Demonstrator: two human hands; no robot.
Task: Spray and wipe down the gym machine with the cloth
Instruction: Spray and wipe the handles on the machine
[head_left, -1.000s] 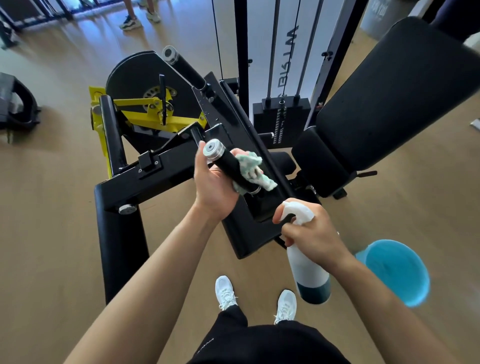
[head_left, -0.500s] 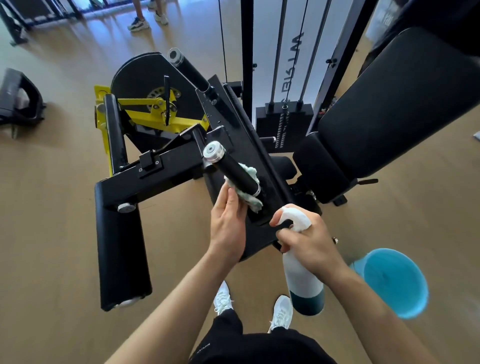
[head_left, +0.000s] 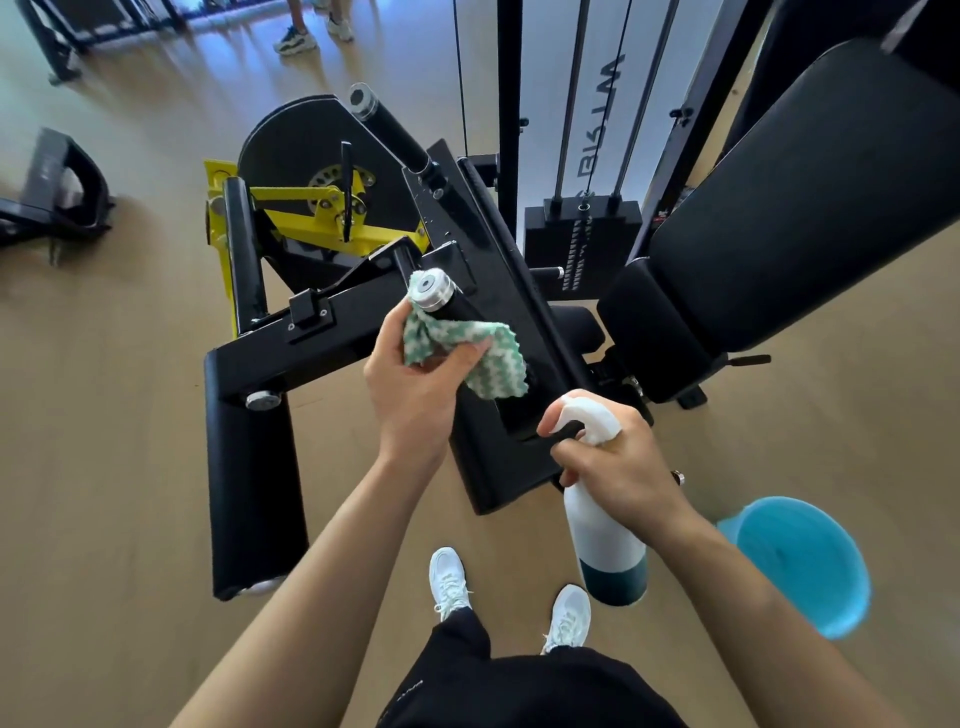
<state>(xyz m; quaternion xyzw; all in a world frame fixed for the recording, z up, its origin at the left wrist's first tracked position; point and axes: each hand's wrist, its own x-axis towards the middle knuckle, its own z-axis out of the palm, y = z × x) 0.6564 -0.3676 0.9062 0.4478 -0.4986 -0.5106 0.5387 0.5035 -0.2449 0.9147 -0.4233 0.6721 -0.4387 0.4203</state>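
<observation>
Setting: gym hall, pale wooden floor (head_left: 104, 467), viewed from above.

Recorded at centre: black gym machine (head_left: 322, 343), with yellow lever (head_left: 322, 218) at its far left side, long roller pad (head_left: 249, 467) lying toward the viewer at left, weight stack (head_left: 576, 244) on guide rods behind, and padded black seat (head_left: 810, 208) at right.

Found rising from the frame toward the camera: black handle (head_left: 457, 309) with a silver end cap.

Found draped round that handle just under the cap: green-and-white cloth (head_left: 467, 348), one corner hanging loose to the right.

Noted of the left hand (head_left: 415, 384): fingers and thumb curled, pinching the cloth against the handle from below.

Noted of the right hand (head_left: 618, 457): wrapped round the neck of a spray bottle (head_left: 608, 540), one finger laid over the white head. Held the bottle roughly upright in the air, white body with dark teal base, just beside the near end of the machine's frame, nozzle facing the machine.

Logged beyond the right forearm: blue bucket (head_left: 810, 566), blurred; could not tell whether resting on the floor.

Logged below: pair of white shoes (head_left: 449, 582) and black trousers of the wearer.

Logged at top edge: feet of a second person (head_left: 311, 31). At far left: other black equipment (head_left: 57, 192), well apart from the machine.
</observation>
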